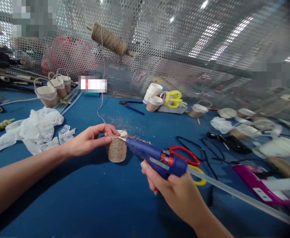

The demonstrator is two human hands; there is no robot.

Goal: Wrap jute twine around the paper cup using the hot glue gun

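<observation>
A small cup wrapped in twine [117, 151] is near the middle of the blue table, its white rim showing at the top. My left hand [95, 138] pinches the cup near its upper edge, thumb and fingers closed on the twine there. A loose strand of twine [101, 105] runs from my fingers up to a spool [109, 39] on the mesh wall. My right hand [169, 185] grips a blue glue gun [155, 156], whose metal nozzle meets the cup's upper edge beside my left fingertips. A long translucent glue stick [229, 186] sticks out of its back.
White lace [31, 129] lies at the left, in front of several small handled baskets [47, 96]. Blue-handled pliers [132, 106] and white cups [153, 92] are at the back. Red-handled scissors [184, 155], black cables [204, 152] and a purple box [256, 183] lie at the right.
</observation>
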